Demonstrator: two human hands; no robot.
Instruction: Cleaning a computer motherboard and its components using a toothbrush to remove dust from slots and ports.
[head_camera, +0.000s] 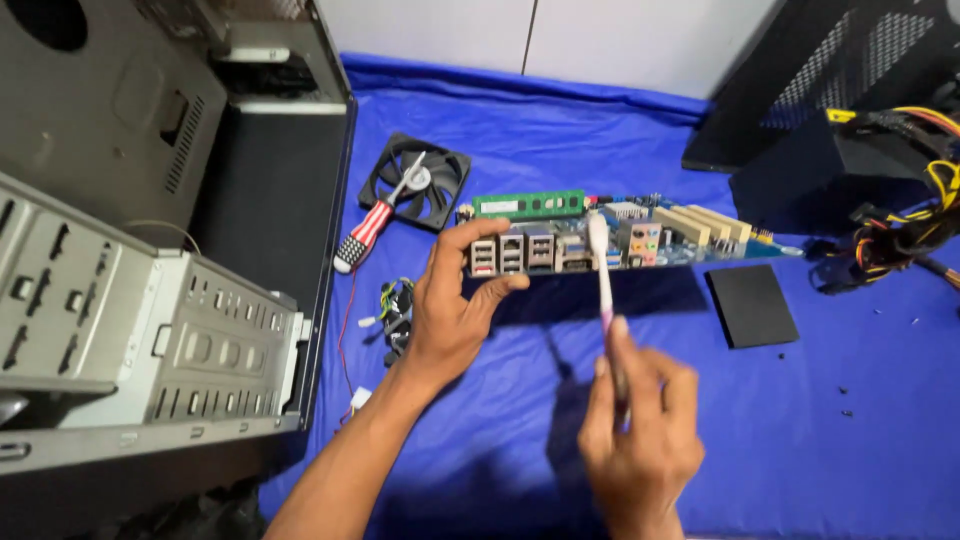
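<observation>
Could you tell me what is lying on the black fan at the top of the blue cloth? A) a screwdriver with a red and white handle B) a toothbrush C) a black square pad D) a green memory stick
A: the screwdriver lies with its shaft across the fan.

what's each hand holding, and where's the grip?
Left hand grips the blue motherboard at its port-side corner, lifted edge-on. Right hand holds a white-and-pink toothbrush by its handle's lower end.
</observation>
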